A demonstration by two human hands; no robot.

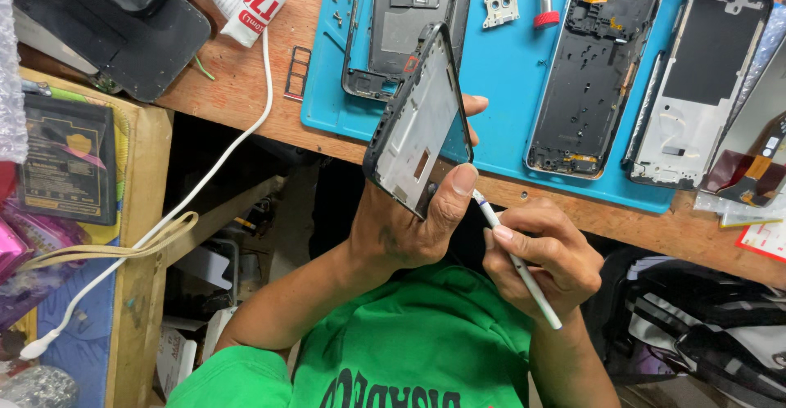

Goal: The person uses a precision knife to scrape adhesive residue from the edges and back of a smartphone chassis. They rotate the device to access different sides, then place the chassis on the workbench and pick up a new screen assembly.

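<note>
**A:** Blue is taking up most of your bench: the work mat [499, 89] is lying on the wooden table [237, 89], and it is carrying three stripped phone bodies. One dark shell [405, 23] is sitting at the mat's left end, a black frame [591, 72] is resting in the middle, and a pale silver frame [696, 81] is lying at the right.

**B:** So how far along am I looking?

**A:** You are looking well into the stripping, by my reading. All the frames are lying bare, with no screens or boards in them, so the opening seems done. What is left, I judge, is the fine work on the piece you are holding.

**B:** Which piece, and where is it?

**A:** You are holding a fourth phone frame [417, 121] up off the table, tilted, just above the mat's near edge. Your left hand [409, 220] is closing firmly round its lower end, thumb pressing on the front.

**B:** And my other hand?

**A:** Your right hand [540, 256] is pinching a thin white tool [520, 265] like a pen, fingers wrapped tight, its tip pointing up at the frame's bottom corner beside your thumb. Whether the tip is touching, I cannot tell.

**B:** Anything smaller?

**A:** A white cable [246, 142] is trailing off the table, and a tiny card tray [296, 72] is lying beside the mat.
</note>
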